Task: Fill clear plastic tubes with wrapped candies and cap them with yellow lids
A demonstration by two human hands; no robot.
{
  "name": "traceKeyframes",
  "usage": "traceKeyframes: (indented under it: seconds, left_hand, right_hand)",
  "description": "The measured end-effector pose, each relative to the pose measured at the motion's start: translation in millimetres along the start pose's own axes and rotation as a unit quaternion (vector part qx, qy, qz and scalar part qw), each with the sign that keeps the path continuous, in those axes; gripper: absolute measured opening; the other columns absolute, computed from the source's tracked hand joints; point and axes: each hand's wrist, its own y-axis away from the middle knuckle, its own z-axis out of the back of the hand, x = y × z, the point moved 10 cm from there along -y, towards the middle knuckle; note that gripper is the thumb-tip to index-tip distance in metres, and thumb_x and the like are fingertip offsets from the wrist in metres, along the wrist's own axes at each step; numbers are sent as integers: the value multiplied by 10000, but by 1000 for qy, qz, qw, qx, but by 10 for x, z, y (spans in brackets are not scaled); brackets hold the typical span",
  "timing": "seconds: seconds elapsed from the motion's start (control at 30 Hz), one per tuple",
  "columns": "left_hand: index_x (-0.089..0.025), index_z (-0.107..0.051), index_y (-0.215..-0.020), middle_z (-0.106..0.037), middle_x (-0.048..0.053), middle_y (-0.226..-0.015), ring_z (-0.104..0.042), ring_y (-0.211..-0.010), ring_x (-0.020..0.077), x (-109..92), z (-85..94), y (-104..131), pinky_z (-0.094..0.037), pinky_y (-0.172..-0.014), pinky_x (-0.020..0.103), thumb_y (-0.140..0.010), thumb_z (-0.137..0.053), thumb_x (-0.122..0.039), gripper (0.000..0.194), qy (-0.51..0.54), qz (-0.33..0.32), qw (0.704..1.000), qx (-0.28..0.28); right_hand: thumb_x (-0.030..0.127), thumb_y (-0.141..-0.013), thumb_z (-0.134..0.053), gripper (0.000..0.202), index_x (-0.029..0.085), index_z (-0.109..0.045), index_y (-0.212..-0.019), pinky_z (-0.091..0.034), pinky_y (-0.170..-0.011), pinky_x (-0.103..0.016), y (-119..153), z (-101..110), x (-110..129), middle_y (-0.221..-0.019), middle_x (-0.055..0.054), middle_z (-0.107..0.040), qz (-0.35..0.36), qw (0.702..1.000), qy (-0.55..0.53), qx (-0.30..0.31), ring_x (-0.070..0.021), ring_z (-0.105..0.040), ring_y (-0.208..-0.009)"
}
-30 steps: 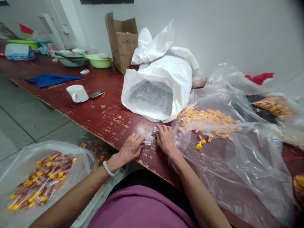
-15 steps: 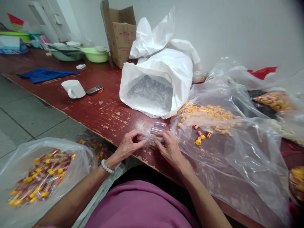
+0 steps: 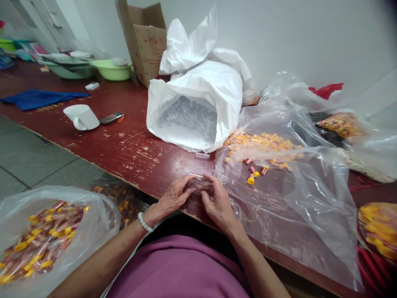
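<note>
Both hands low over the near edge of the red-brown worktop, facing each other, nearly fingertip to fingertip. Left hand: fingers bent, thumb set apart from them; pale beaded bracelet at the wrist. Right hand: fingers curled forward, thumb likewise parted. Clear tube lies at the fingertips, between the hands; fingers partly hide it, and its see-through walls blur there. Cannot tell whether either hand grips it or merely touches.

Farther off, a short clear piece on the worktop, just before the mouth of a white sack. Sack lies on its side, mouth toward the person, many clear tubes inside.

Right of the hands: clear plastic sheeting, spread wide, with a heap of yellow caps under and among its folds; a few red-and-white pieces with yellow ends nearer.

To the left: white mug with phone-like device beside it. Below the worktop's edge, open plastic bag of yellow-capped tubes.
</note>
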Motion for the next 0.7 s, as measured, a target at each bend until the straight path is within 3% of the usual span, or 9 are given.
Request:
traceKeyframes:
  seconds: [0.07, 0.17, 0.23, 0.3, 0.43, 0.57, 0.7]
  left_hand:
    - [-189, -569, -1160, -620, 80, -1152, -572, -1067, 198, 75, 80, 6, -431, -963, 347, -854, -555, -219, 308, -7, 35, 999, -37]
    - [-195, -630, -1011, -637, 48, -1012, -592, -967, 188, 144, 147, 7, -457, -894, 326, -818, -605, -254, 204, 8, 73, 995, -69]
    - [-196, -627, -965, -629, 30, -936, -600, -886, 169, 179, 164, -4, -480, -819, 299, -815, -611, -289, 177, 53, 101, 990, -87]
    - [-201, -591, -1003, -611, 11, -856, -603, -759, 145, 221, 117, -19, -501, -683, 263, -814, -611, -341, 236, 137, 138, 977, -91]
    - [-199, -526, -1092, -556, -26, -748, -526, -526, 87, 220, -87, -46, -434, -447, 191, -780, -639, -394, 385, 283, 189, 938, -57]
    - [-179, -538, -1108, -539, -28, -766, -505, -547, 69, 157, -200, -32, -429, -476, 175, -765, -647, -372, 409, 312, 201, 928, -15]
    - [-156, -586, -1111, -562, -11, -792, -481, -592, 72, 119, -244, 13, -389, -495, 173, -772, -640, -388, 415, 270, 218, 938, 18]
  right_hand:
    - [150, -829, -461, 324, 220, -551, -1133, -504, -783, -319, -5, 456, -82, -1028, -54, -635, -1, 995, 57, -80, -160, -618, -868]
    - [220, -838, -475, 225, 200, -621, -1008, -484, -719, -314, 22, 1207, -322, -923, -52, -621, -31, 960, 181, -210, -155, -583, -745]
    - [285, -842, -492, 245, 181, -645, -1002, -473, -746, -336, 16, 1498, -534, -925, -72, -603, -69, 936, 257, -228, -166, -571, -748]
    - [366, -833, -528, 319, 178, -647, -1062, -461, -780, -356, -17, 1582, -762, -969, -97, -587, -116, 922, 314, -194, -190, -572, -803]
    - [425, -777, -604, 385, 207, -644, -1092, -437, -783, -364, -65, 1518, -1039, -993, -109, -579, -174, 900, 375, -140, -231, -558, -872]
    - [362, -817, -524, 265, 173, -662, -942, -422, -785, -363, -67, 1575, -1012, -890, -99, -615, -161, 907, 344, -180, -221, -550, -833]
    - [424, -879, -456, 355, 148, -615, -1035, -455, -705, -326, 44, 1589, -757, -896, -93, -649, -155, 930, 265, -203, -191, -574, -756]
